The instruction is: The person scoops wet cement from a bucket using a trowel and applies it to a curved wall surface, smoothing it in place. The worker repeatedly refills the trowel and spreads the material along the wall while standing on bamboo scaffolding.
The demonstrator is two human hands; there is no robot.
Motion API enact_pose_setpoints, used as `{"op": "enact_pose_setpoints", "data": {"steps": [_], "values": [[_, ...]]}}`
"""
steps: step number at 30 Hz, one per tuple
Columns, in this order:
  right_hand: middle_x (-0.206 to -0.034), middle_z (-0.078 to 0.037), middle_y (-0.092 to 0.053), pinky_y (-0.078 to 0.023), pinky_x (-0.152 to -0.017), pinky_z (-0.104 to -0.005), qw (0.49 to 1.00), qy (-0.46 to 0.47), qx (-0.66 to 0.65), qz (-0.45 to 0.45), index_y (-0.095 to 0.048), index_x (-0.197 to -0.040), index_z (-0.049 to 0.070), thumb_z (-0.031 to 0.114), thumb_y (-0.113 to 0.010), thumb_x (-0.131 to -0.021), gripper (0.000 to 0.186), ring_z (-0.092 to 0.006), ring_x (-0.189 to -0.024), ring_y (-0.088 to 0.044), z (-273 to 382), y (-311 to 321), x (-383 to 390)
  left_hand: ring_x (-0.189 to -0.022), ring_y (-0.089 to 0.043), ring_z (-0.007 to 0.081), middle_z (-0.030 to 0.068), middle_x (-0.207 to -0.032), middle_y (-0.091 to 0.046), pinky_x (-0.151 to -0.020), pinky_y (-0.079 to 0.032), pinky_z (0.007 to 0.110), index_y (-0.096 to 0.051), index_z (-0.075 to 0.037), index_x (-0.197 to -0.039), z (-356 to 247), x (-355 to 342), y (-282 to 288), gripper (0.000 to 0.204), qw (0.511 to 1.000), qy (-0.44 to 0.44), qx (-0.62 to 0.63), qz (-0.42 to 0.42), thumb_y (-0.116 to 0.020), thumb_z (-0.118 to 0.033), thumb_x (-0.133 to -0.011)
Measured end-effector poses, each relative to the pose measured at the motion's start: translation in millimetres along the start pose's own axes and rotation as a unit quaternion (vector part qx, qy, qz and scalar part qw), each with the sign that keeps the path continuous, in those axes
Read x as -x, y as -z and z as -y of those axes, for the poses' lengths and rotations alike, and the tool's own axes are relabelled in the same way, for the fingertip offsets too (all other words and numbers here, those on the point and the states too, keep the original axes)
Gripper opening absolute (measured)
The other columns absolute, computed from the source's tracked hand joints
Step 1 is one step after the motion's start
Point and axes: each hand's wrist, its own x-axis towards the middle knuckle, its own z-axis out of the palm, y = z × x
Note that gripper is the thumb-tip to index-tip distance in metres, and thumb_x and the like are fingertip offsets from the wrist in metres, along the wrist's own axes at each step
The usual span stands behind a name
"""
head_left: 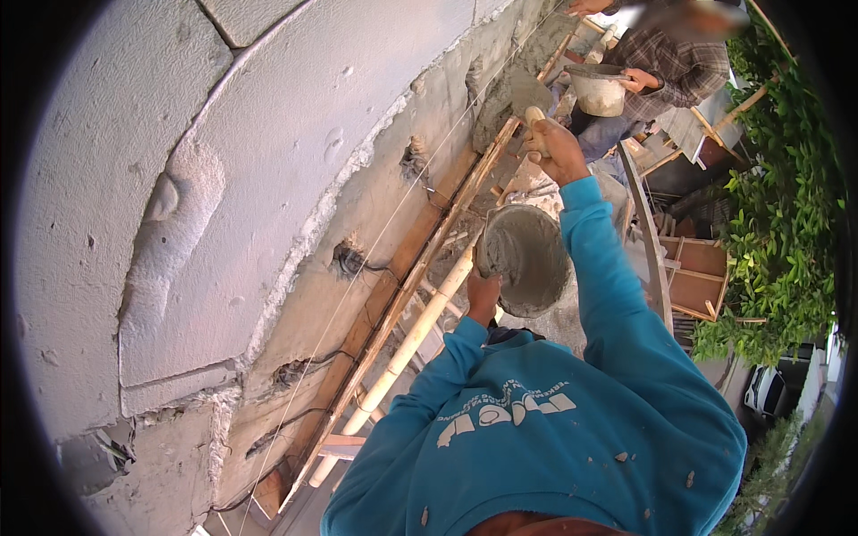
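Observation:
A round bucket [569, 284] with wet grey mortar [527, 255] inside is in front of my body, its mouth tipped toward me. My left hand [483, 297] is closed on the near-left rim of this bucket. Farther forward, my right hand [559, 154] grips a trowel by its pale handle [534, 116]. The trowel's grey blade [529, 93] is up against the lower strip of the wall, beside a patch of wet mortar [493, 121]. Where blade and mortar meet is hard to make out.
A pale textured wall [259, 179] fills the left, with a taut string and rough holes [349, 259] below it. A wooden board [407, 286] and a bamboo pole [402, 362] run along its foot. Ahead, a person in a plaid shirt [679, 76] holds another bucket [598, 93]. Leafy branches [778, 241] hang right.

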Motion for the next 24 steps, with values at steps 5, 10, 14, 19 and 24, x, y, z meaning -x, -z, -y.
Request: {"op": "enact_pose_setpoints", "data": {"steps": [5, 10, 14, 19, 24], "values": [[-0.089, -0.007, -0.055, -0.041, -0.047, -0.0246, 0.995, 0.066, 0.009, 0.081, -0.031, -0.147, 0.004, 0.018, -0.056, -0.093, 0.061, -0.0113, -0.058, -0.048, 22.3, 19.9, 139.0, -0.077, -0.061, 0.0158, 0.0109, -0.098, -0.064, -0.065, -0.049, 0.03, -0.045, 0.0, -0.137, -37.7, 4.2, -3.2, 0.06, 1.0, -0.024, -0.001, -0.002, -0.06, 0.009, -0.08], [-0.09, -0.008, -0.06, -0.044, -0.05, -0.0229, 0.974, 0.081, 0.206, 0.043, -0.032, -0.149, 0.005, 0.015, -0.065, -0.082, 0.075, -0.0096, -0.064, -0.055, 10.7, 73.0, 254.5, -0.076, -0.058, 0.0145, 0.007, -0.092, -0.063, -0.066, -0.046, 0.029, -0.054, 0.0, -0.116, -61.0, -2.1, -12.0, 0.035, 0.994, -0.047, 0.09, 0.032, -0.057, 0.007, -0.081], [-0.101, -0.011, -0.066, -0.051, -0.066, -0.0329, 0.875, 0.078, 0.477, -0.012, -0.047, -0.14, 0.004, 0.013, -0.065, -0.079, 0.064, -0.0184, -0.074, -0.064, -20.1, 112.2, 292.6, -0.071, -0.056, 0.0137, 0.0058, -0.092, -0.062, -0.065, -0.046, 0.029, -0.052, 0.002, -0.123, -62.5, -15.6, -10.0, 0.042, 0.992, -0.057, 0.086, 0.067, -0.055, 0.009, -0.082], [-0.111, -0.018, -0.066, -0.053, -0.078, -0.0459, 0.724, 0.079, 0.675, -0.114, -0.055, -0.134, 0.012, 0.013, -0.061, -0.082, 0.053, -0.037, -0.092, -0.067, -54.7, 96.2, 264.5, -0.081, -0.056, 0.0149, 0.0068, -0.1, -0.062, -0.073, -0.046, 0.029, -0.049, 0.002, -0.127, -85.4, 10.9, -18.4, 0.046, 0.991, -0.073, 0.049, 0.104, -0.055, 0.01, -0.081], [-0.09, -0.015, -0.063, -0.052, -0.069, -0.0474, 0.651, 0.139, 0.737, -0.116, -0.058, -0.131, 0.018, 0.014, -0.058, -0.083, 0.048, -0.0366, -0.076, -0.066, -110.9, 95.1, 251.3, -0.084, -0.06, 0.0175, 0.009, -0.104, -0.062, -0.072, -0.049, 0.031, -0.052, 0.001, -0.122, -92.8, 11.6, -10.2, 0.039, 0.983, -0.144, 0.024, 0.109, -0.055, 0.008, -0.084]]}}
